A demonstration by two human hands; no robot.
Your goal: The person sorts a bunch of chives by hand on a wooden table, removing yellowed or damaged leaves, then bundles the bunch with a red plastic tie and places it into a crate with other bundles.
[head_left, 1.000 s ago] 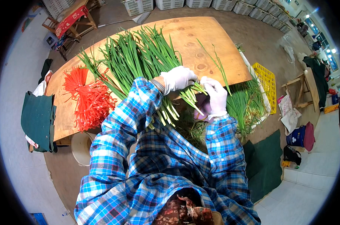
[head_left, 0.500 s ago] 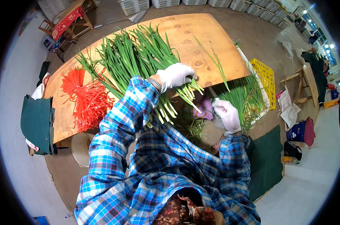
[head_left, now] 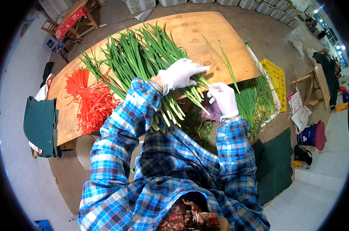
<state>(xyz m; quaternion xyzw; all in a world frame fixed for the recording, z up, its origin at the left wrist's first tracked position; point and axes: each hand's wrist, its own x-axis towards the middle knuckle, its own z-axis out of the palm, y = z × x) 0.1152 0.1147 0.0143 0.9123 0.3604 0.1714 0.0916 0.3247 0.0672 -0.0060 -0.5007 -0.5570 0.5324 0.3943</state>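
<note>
A spread bunch of garlic chives, long green leaves with pale stem ends, lies across the near edge of a wooden board. My left hand, in a white glove, is closed over the stems, its index finger stretched out to the right. My right hand, also gloved in white, pinches at the stem ends just right of it; its fingertips partly hide what they hold. The pale ends jut past the board toward my lap. A few loose leaves lie apart on the board at the right.
A heap of red ties lies on the wooden board at left. Right of the board, more greens fill a white-lined container beside a yellow crate. Trimmings lie below the near edge. A pale bucket stands lower left.
My right hand has moved left and up from beside the container to the stem ends. My left index finger has stretched out, while that hand stays on the bunch.
</note>
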